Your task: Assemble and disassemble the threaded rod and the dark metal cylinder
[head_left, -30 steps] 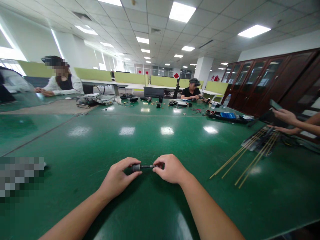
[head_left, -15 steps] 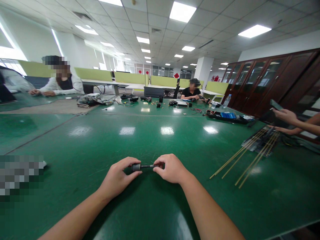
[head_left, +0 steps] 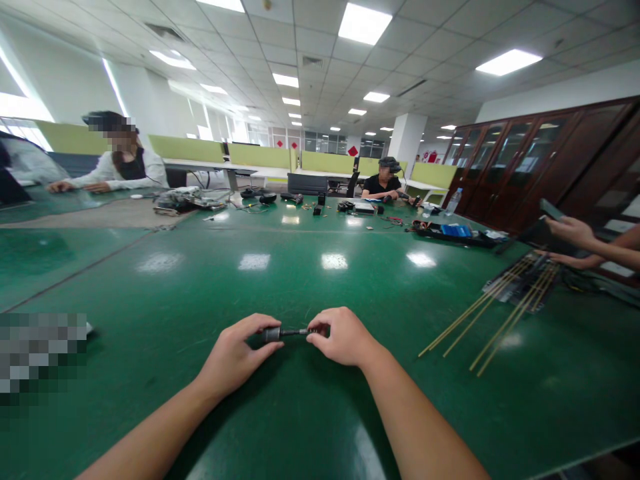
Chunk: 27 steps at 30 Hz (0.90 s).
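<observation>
My left hand [head_left: 234, 347] pinches a dark grey cylinder [head_left: 271, 335] between thumb and fingertips, over the green tabletop. From this cylinder a thin dark rod [head_left: 291, 333] runs to the right, lying level. The rod's far end has a lighter collar and a ridged, coil-like section [head_left: 314, 330], which the thumb and fingers of my right hand [head_left: 343, 337] close around. Together the cylinder and rod look like one long piece; its exact kind is too small to make out. Part of the ridged end is hidden by my right fingers.
Several thin yellow sticks [head_left: 480, 327] lie to the right, near another person's hands [head_left: 575, 237] with a phone. A black tray [head_left: 450, 233] with blue items, a bottle [head_left: 454, 201] and electronic parts [head_left: 320, 203] sit farther back. Two people sit across the table.
My hands and the piece between them stay in nearly the same place. At the far left, the seated person's hands and head have shifted slightly.
</observation>
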Tool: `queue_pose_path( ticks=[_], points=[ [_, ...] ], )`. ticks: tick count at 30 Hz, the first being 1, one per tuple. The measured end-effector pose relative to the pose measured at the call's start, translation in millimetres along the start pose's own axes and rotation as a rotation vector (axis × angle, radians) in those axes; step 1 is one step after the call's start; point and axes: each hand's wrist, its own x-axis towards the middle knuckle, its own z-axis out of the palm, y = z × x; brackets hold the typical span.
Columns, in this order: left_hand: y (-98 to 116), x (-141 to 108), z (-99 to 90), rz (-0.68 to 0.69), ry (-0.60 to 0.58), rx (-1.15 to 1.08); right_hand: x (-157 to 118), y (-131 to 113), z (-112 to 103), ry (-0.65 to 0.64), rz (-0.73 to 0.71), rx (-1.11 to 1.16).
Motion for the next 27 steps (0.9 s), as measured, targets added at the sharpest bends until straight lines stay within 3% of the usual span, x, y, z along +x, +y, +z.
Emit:
queue_pose_path(
  ticks=[16,20,23,27],
  points=[
    [-0.6,1.2,-2.4,-0.02,0.021,0.028,-0.4,-3.3,-4.5,-0.032,0.024,0.01],
    [0.0,1.9,-4.3,-0.029,0.089,0.064,-0.7,-1.9,-3.9,-0.024,0.022,0.016],
    [-1.2,4.0,-3.6,-0.147,0.145,0.044,-0.6,0.9,-3.1,-0.02,0.023,0.022],
    [-0.6,8.0,-8.9,-0.415,0.161,-0.282,-0.4,5.7,-2.5,-0.03,0.059,0.026]
  ],
)
